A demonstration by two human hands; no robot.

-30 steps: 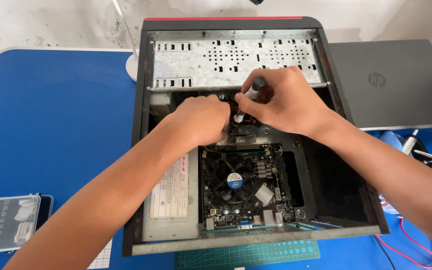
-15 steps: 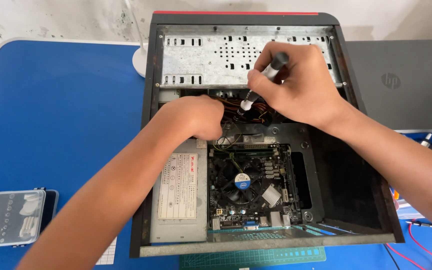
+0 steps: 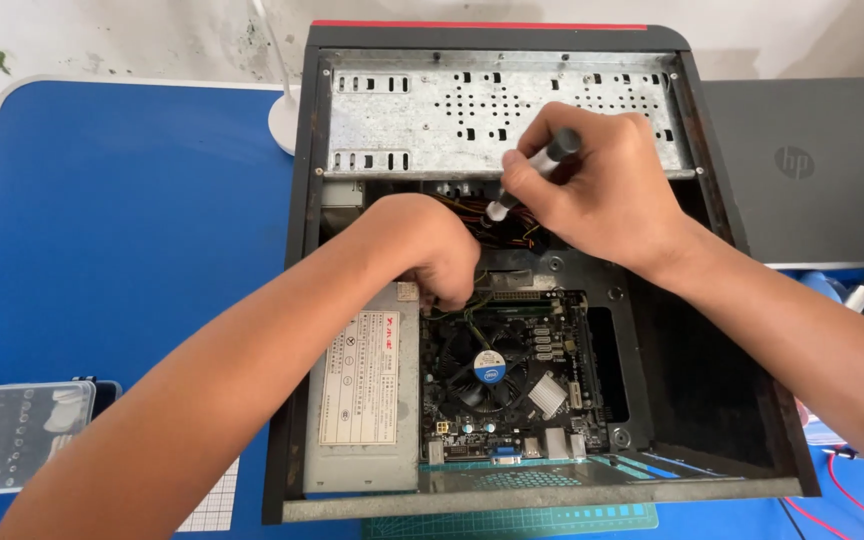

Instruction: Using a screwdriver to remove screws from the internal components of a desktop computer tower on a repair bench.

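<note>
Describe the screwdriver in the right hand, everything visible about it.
The screwdriver has a dark grey, round handle and a pale silvery collar at its lower end; its tip is hidden among the cables. It slants from upper right down to lower left, over the dark gap just below the perforated metal drive bay of the open computer case. The right hand wraps its handle, fingers pinching it near the collar. The left hand is beside it, not touching.

On the blue table [image 3: 122, 230] we see a closed grey laptop [image 3: 817, 170], a clear plastic parts case [image 3: 12, 435], a green cutting mat [image 3: 512, 522] and red wires [image 3: 857, 490].
</note>
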